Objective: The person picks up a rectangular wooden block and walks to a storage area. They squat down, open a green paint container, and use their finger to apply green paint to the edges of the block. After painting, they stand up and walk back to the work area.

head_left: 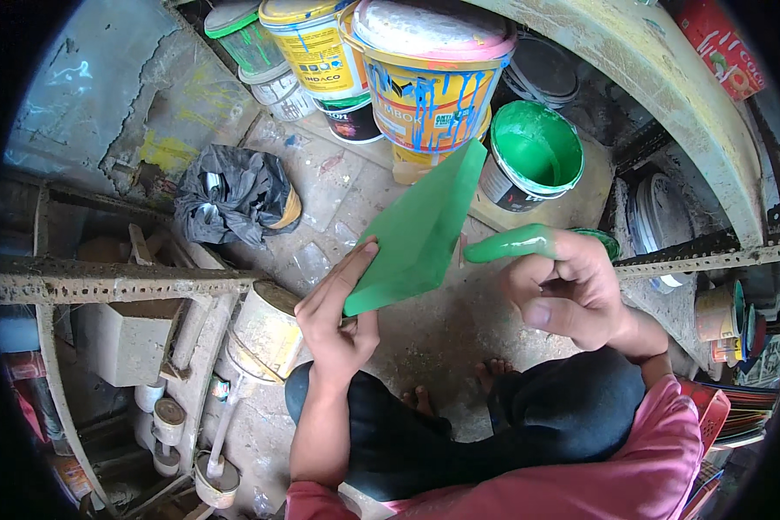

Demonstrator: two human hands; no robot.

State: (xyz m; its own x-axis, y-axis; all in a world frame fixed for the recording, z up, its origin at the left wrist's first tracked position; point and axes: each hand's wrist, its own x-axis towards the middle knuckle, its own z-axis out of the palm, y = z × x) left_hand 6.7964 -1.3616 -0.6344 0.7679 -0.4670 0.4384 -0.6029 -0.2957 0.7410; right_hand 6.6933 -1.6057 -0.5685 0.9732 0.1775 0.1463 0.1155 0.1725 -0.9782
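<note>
Head view | left hand pinched flat green panel | right hand curled, green-coated forefinger extended | stained grey floor held yellow plastic buckets amid perforated metal framing

Left fingers hold a green panel near the paint-coated right forefinger.

Stained floor, crumpled black bag
</note>
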